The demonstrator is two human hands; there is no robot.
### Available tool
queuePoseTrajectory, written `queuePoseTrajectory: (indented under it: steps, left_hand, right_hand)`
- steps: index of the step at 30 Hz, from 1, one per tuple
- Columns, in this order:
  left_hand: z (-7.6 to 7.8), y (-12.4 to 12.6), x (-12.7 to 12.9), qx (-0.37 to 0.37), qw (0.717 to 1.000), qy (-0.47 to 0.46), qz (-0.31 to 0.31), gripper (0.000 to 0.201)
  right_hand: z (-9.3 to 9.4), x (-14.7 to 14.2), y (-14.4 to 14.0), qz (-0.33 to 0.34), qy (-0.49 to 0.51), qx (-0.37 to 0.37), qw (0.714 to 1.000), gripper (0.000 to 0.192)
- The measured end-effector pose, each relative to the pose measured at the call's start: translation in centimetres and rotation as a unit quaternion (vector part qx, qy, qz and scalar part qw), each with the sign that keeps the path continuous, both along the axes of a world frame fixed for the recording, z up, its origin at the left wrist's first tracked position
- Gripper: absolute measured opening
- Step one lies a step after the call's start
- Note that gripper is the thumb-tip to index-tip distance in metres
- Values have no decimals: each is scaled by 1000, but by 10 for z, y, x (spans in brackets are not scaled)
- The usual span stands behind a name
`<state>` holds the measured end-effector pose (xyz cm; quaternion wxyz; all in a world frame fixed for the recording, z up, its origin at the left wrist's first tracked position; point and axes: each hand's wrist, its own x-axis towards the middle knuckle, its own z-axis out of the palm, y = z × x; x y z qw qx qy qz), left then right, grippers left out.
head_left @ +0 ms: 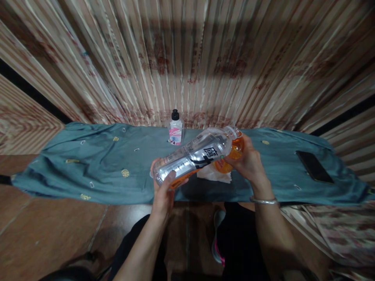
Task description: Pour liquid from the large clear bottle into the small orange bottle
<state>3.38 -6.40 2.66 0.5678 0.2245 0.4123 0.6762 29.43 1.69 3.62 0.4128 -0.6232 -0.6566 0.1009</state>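
My left hand [163, 193] is closed around the base end of a clear plastic drink bottle [193, 154] with a silver label and black characters. The bottle lies tilted, its neck end higher and pointing right. At that neck, my right hand [251, 164] is closed on a bottle of orange liquid [223, 165], partly hidden behind the clear one and by my fingers. Whether the two mouths touch, I cannot tell. Under them a white tissue [215, 175] rests on the cloth.
A small clear bottle with a black cap and pink label [175, 130] stands upright at the back of the narrow surface, which a green patterned cloth [102, 164] covers. A black phone [315, 167] lies at the right. Pleated curtains [181, 58] hang behind.
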Motion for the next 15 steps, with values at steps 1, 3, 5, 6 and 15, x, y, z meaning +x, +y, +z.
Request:
queuePoseTrajectory:
  steps: [1, 3, 5, 6, 15]
  left_hand:
    - [0, 0, 0, 1, 1000, 0, 0, 78]
    - [1, 0, 2, 2, 1000, -1, 6, 77]
    - [1, 0, 3, 1, 1000, -4, 15, 75]
    - [1, 0, 4, 1, 1000, -6, 20, 74]
    - [1, 1, 3, 0, 1000, -12, 14, 72]
  right_hand:
    - [0, 0, 0, 0, 0, -2, 1000, 86]
    - [1, 0, 0, 0, 0, -6, 1000, 87]
    - [1, 0, 0, 0, 0, -5, 1000, 88]
    - [1, 0, 0, 0, 0, -3, 1000, 88]
    - [1, -1, 0, -8, -2, 2, 1000, 87]
